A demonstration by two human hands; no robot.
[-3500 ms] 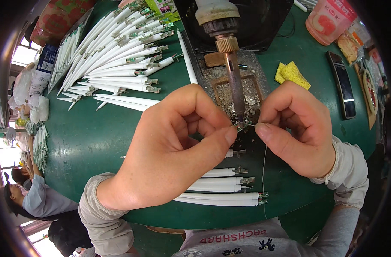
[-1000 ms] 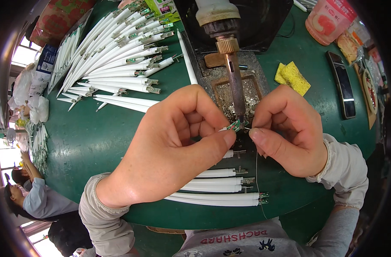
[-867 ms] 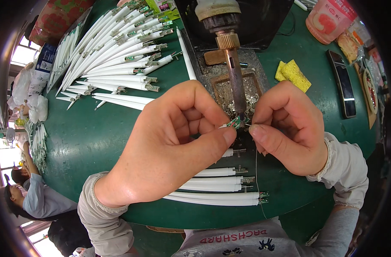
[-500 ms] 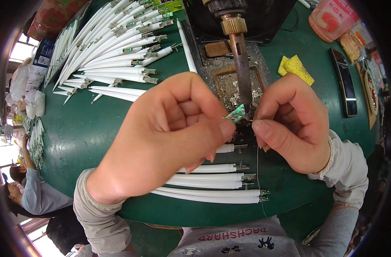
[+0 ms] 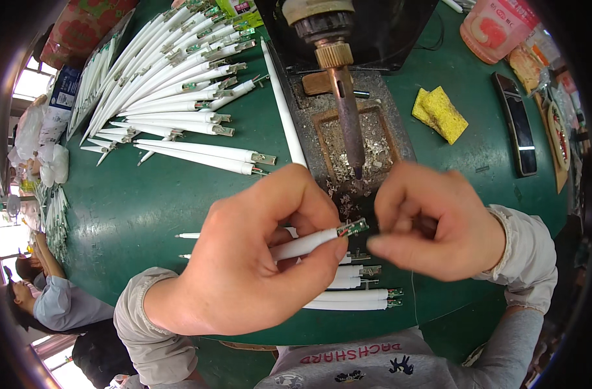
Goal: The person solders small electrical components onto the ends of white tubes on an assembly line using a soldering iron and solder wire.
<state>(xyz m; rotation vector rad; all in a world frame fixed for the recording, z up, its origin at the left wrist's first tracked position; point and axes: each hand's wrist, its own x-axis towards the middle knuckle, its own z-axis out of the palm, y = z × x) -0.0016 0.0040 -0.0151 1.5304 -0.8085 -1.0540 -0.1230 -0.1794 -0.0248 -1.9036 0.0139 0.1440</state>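
Note:
My left hand (image 5: 244, 262) pinches a white pen barrel (image 5: 303, 246) between thumb and fingers. A small green circuit board (image 5: 353, 228) sticks out of the barrel's right end. My right hand (image 5: 442, 223) is curled just right of that board, apart from it and a little blurred. Thin solder wire (image 5: 414, 305) hangs below its palm; the fingers hide where it is gripped. Above both hands, a soldering iron (image 5: 348, 117) points down, its tip clear of the board. More white pen barrels (image 5: 357, 299) lie under my hands, partly covered.
A fan of white pen barrels (image 5: 172, 84) covers the back left. Beneath the iron is a solder-flecked tray (image 5: 322, 139). Yellow sponges (image 5: 442, 115), a phone (image 5: 516, 123) and a pink cup (image 5: 494, 29) stand or lie to the right. Another person (image 5: 72, 301) sits far left.
The left hand has drawn the pen's board down and away from the iron tip. My right hand has moved right and down. Two more barrels now show at the front of the fan.

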